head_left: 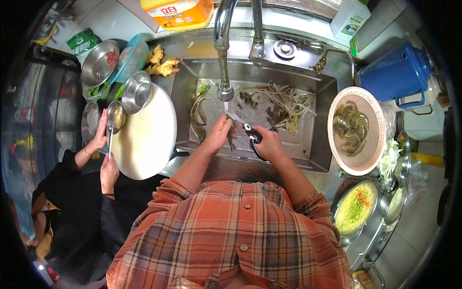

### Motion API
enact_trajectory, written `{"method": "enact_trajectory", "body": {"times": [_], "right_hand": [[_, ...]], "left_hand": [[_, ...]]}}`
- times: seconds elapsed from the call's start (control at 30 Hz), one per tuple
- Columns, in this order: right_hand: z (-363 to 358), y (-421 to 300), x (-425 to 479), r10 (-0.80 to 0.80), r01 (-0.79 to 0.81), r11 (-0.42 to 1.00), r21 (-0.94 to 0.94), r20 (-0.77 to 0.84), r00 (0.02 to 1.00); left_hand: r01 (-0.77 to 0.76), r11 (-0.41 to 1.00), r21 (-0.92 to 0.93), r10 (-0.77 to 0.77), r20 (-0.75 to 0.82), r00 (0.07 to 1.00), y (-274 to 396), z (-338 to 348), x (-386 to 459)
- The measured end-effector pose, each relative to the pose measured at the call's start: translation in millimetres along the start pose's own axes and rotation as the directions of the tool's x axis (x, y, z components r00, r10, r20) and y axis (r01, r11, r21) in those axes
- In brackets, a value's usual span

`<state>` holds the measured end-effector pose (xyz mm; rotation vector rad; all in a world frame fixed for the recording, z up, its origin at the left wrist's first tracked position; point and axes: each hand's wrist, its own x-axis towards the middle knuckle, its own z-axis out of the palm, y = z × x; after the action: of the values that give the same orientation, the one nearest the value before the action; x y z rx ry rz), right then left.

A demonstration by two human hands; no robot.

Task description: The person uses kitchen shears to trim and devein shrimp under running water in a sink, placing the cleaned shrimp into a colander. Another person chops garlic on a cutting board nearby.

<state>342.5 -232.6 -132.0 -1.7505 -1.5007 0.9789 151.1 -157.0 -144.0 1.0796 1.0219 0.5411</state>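
Note:
Over the steel sink [306, 144], my left hand [218, 133] pinches a raw shrimp [231, 139] just below the faucet spout [225, 92], where water runs. My right hand [269, 143] grips black-handled kitchen scissors [254, 139], their blades pointing up and left at the shrimp's upper end. A few more shrimp [198, 121] lie at the sink's left side. Pale stringy vegetable scraps [288, 99] and darker, wet scraps lie in the sink's right part. On its right rim, a pink plastic colander [334, 144] holds a pile of shrimp [351, 126].
At left, a co-worker's hands hold a small metal bowl [117, 115] and a spoon beside a round white cutting board [151, 144]. Ginger [162, 67] and steel bowls stand behind. A blue plastic jug [395, 76] and a plate of shredded food [355, 209] are at right.

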Motion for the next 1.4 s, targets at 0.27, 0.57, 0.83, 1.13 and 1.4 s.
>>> {"method": "enact_trajectory", "body": {"times": [0.27, 0.57, 0.83, 1.13, 1.4], "right_hand": [[6, 4, -2, -0.03, 0.028, 0.999, -0.039, -0.05, 0.998], [-17, 11, -1, -0.135, 0.135, 0.991, 0.011, -0.015, 0.991], [-31, 15, 10, -0.179, 0.19, 0.98, -0.064, 0.147, 0.973], [-39, 8, 10, -0.224, 0.256, 0.947, -0.195, 0.173, 0.959], [-32, 11, 8, -0.157, 0.192, 0.955, -0.225, 0.165, 0.974]], "left_hand": [[0.026, 0.997, -0.074, -0.028, -0.025, 0.999, 6, 3, 0], [-0.051, 0.998, -0.045, 0.045, -0.133, 0.99, 14, -19, -6], [-0.017, 0.95, 0.312, 0.017, 0.002, 1.0, 35, -24, -16], [-0.042, 0.924, 0.38, 0.033, 0.029, 0.999, 43, -26, -13], [0.02, 0.964, 0.263, -0.028, 0.026, 0.999, 40, -28, -13]]}}
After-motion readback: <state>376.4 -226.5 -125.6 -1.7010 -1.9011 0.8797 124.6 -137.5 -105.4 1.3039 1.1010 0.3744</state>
